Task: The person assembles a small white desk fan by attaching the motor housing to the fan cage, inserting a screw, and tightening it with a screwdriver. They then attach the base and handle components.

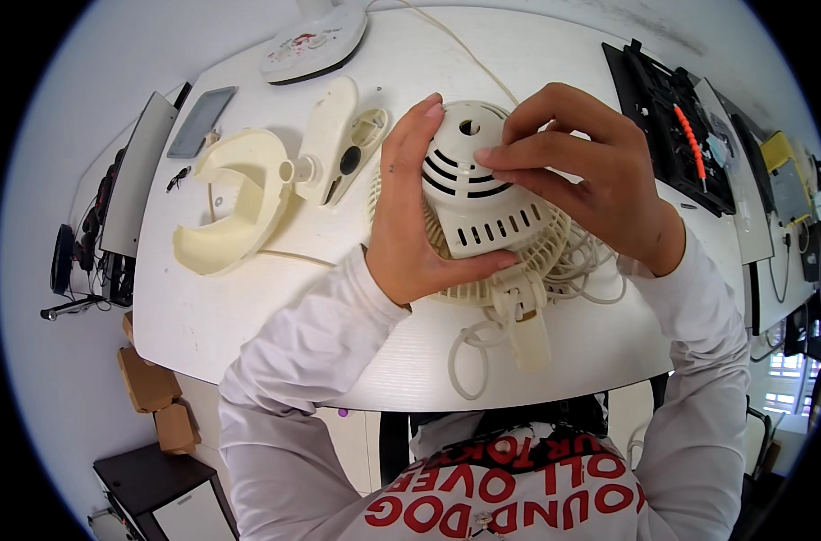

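Both forearms come up from the near edge in pale sleeves, the left slanting inward and the right rising with its wrist bent over toward the middle. The left hand [406, 216] is spread in a broad curve, holding the cream motor housing [482, 211] by its left side, thumb laid along the lower edge and fingers running up toward the top. The right hand [604, 158] is curled narrow, its fingertips drawn in close at the housing's slotted face (whether something small is pinched there, I can't tell from where I stand). The housing sits over the ribbed fan cage [556, 245] on the white worktop [401, 365], slightly right of centre. A coiled pale cable [568, 281] lies just beside the cage, and a curved cream shell [270, 162] lies off to the left.
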Tool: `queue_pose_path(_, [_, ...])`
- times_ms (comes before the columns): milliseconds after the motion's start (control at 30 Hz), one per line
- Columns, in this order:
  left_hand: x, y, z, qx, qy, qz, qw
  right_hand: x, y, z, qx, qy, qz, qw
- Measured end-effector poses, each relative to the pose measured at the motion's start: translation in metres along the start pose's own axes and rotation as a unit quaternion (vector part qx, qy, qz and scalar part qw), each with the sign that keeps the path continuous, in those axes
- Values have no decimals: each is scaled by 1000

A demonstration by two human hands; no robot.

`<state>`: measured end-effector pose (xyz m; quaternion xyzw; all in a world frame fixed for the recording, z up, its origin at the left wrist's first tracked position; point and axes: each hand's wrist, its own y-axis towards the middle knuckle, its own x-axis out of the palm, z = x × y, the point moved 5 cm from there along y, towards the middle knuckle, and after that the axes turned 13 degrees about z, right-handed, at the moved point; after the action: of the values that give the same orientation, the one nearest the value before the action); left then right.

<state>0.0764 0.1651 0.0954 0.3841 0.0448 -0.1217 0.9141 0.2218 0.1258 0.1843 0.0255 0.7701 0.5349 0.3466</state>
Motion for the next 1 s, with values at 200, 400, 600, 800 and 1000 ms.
queue_pose_path(200, [0,0,2,5,14,-3,1000,0,4,1,14,-10,-7,1000])
queue_pose_path(400, [0,3,4,44,7,3,999,0,9,1,13,-42,-16,999])
queue_pose_path(600, [0,7,10,85,25,4,996,2,0,-3,-31,-103,61,992])
queue_pose_path(800, [1,6,8,85,2,10,996,3,-2,-1,-85,-104,72,988])
queue_pose_path(1000, [0,6,10,95,25,6,995,4,-3,-3,-136,-120,46,982])
